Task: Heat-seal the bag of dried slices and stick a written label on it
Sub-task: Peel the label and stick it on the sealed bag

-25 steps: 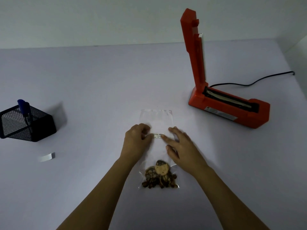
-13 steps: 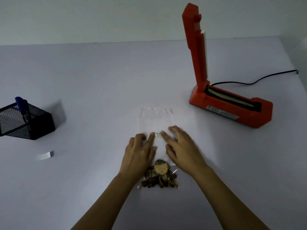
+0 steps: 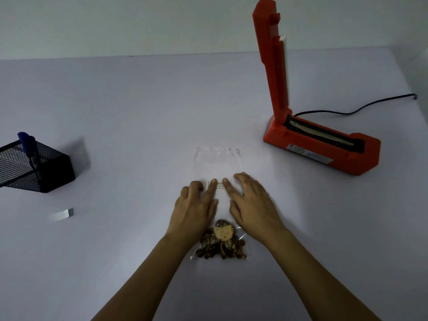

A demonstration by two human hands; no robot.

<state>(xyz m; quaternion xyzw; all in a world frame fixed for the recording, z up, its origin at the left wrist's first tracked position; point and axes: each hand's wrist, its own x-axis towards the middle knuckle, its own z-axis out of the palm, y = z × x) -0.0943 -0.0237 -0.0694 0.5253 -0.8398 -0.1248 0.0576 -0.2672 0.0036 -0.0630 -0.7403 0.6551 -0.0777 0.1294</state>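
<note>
A clear plastic bag (image 3: 217,163) lies flat on the table, its dried brown slices (image 3: 221,243) bunched at the near end. A small white written label (image 3: 218,184) sits across the bag's middle. My left hand (image 3: 195,207) lies flat on the bag with its index fingertip pressing the label's left end. My right hand (image 3: 251,205) rests flat on the bag's right side, index fingertip at the label's right end. The orange heat sealer (image 3: 312,144) stands at the right with its arm raised upright.
A black mesh pen holder (image 3: 34,167) with a blue marker (image 3: 27,147) stands at the left edge. A small white backing strip (image 3: 61,214) lies in front of it. The sealer's black cord (image 3: 361,107) trails to the right.
My left hand has uncurled from pinching the label's left end and now lies flat with straight fingers pressing it. My right hand has stayed almost still.
</note>
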